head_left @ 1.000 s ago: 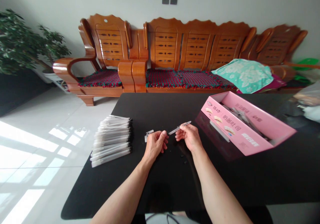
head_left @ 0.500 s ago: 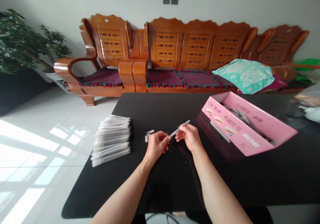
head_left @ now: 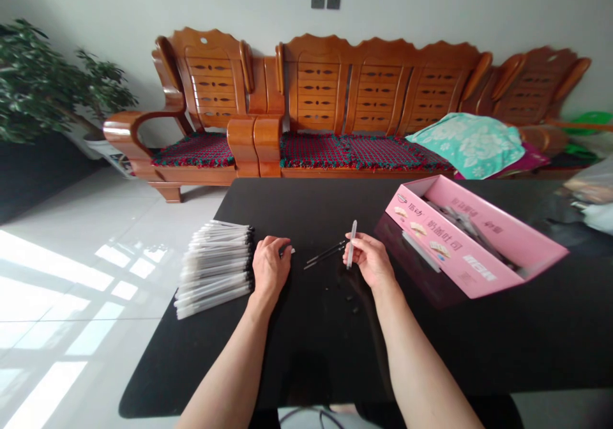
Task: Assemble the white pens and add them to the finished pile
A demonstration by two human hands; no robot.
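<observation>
Upright in my right hand (head_left: 371,260) is a clear white pen barrel (head_left: 352,244), pinched between thumb and fingers. My left hand (head_left: 271,264) is lowered to the table at the small pen caps, its fingers curled around one. Only a pale bit of a cap (head_left: 293,250) shows past the fingertips; the others are hidden under the hand. Between the hands lie dark, thin pen refills (head_left: 324,254). Just left of my left hand, a row of many white pens with black ends (head_left: 215,266) is stacked side by side.
A pink cardboard box (head_left: 431,240) with dark items inside stands on the right of the black table (head_left: 306,346). One pale pen barrel (head_left: 421,251) lies along its front. Tiny black pieces (head_left: 352,304) are scattered near my right wrist. Behind the table runs a wooden bench (head_left: 349,90).
My hands have come apart. The left has let go of the pen barrel and moved left onto the caps. The right has turned the barrel upright. The refills are now in plain sight.
</observation>
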